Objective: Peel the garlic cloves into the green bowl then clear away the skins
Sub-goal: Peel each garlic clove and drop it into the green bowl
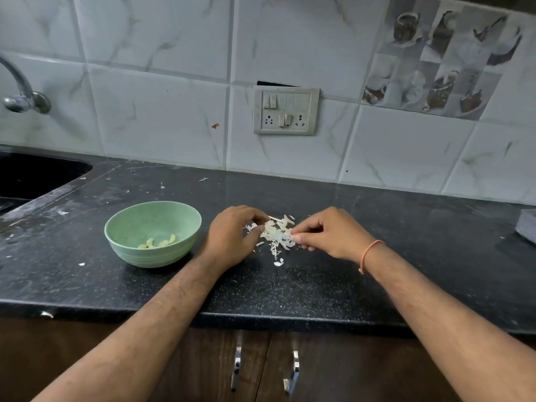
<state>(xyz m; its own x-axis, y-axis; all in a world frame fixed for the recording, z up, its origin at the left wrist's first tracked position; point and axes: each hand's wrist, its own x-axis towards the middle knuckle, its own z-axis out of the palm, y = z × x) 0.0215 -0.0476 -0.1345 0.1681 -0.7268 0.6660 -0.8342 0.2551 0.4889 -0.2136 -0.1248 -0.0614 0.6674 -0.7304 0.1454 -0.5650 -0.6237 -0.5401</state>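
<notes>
Fingers (301,227) of both hands curled around skins (277,235)

Two bare forearms, orange thread bracelet (368,255) on right wrist

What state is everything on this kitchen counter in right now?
green bowl: upright, holds peeled cloves.
garlic skins: loose pile on the countertop.
left hand: fingers curled at the pile's left edge.
right hand: pinching skins at the pile's right edge.
tap: no water seen.
</notes>
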